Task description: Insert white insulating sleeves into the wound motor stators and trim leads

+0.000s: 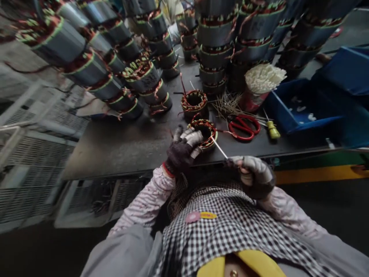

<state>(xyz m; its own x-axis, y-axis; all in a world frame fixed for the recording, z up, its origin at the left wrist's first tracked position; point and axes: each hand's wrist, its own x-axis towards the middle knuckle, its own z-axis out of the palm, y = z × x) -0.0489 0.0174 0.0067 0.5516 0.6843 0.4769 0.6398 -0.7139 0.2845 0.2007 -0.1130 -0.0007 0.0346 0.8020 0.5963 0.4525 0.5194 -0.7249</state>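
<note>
A motor stator (212,145) with copper windings stands near the table's front edge. My left hand (181,151), in a dark glove with taped fingers, grips its left side, fingers bent over the rim. From the stator's right rim a thin white cord (220,147) stretches tight toward me. Its near end is pinched in my right hand (256,175), gloved and taped too, held just off the table edge. Whether a tool is also in that fist I cannot make out. Right behind stands a second wound stator (194,104), its copper leads sticking up.
Stacked stators (215,54) line the back and left of the table (115,150). To the right lie red-handled scissors (245,127), loose thin sticks (227,104), a yellow-handled tool (272,130), a cup of white strips (263,80) and a blue bin (305,125).
</note>
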